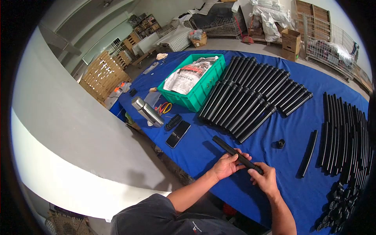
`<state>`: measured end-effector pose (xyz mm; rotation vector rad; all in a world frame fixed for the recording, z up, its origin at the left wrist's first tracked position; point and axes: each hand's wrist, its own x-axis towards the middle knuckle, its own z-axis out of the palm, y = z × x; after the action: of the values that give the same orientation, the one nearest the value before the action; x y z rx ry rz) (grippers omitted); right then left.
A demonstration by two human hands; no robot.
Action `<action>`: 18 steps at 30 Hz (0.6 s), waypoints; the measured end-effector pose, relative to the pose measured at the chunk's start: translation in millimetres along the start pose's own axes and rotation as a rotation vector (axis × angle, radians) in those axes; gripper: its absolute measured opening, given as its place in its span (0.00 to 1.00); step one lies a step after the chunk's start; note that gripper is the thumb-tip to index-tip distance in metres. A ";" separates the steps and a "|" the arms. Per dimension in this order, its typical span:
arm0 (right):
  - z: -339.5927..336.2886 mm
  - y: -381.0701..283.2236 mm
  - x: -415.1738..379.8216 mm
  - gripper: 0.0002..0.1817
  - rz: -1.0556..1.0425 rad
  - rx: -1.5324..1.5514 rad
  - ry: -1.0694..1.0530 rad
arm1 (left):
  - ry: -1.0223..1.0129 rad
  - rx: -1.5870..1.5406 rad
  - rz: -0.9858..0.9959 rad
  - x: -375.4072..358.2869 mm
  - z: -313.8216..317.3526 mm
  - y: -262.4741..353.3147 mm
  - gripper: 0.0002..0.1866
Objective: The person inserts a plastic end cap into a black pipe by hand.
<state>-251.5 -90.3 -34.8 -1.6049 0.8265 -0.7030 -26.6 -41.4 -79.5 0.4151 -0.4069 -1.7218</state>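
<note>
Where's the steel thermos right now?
In the head view, the thermos lies left of centre on the blue cloth, beside the scissors.

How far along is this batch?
Likely done: collared tubes in rows beside the green crate. In hand: one black tube, between left hand and right hand. Probably left: plain tubes and small round parts at right. Total share: can't tell.
</note>
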 end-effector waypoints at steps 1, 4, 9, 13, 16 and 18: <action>-4.2 -7.9 2.1 0.15 0.195 0.143 -0.053 | 0.007 0.006 0.006 0.0 -1.1 -0.1 0.09; -2.9 4.9 0.8 0.15 -0.023 -0.050 0.014 | 0.014 0.005 0.011 1.6 1.6 -1.2 0.09; -4.8 -5.0 1.9 0.15 -0.224 -0.259 0.067 | 0.011 -0.039 0.011 0.6 0.2 -1.8 0.10; -5.5 -12.2 -0.3 0.16 0.268 0.148 -0.099 | -0.004 -0.004 -0.011 0.7 2.5 0.7 0.09; -1.6 6.2 5.4 0.17 -0.361 -0.349 0.095 | 0.010 -0.014 -0.013 1.8 4.5 0.5 0.09; -2.5 9.8 5.2 0.18 -0.614 -0.546 0.158 | 0.017 -0.018 -0.005 1.0 1.5 -0.6 0.09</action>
<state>-252.0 -97.1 -44.0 -2.3664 0.6648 -1.1091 -28.0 -42.3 -78.6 0.4180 -0.3786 -1.7245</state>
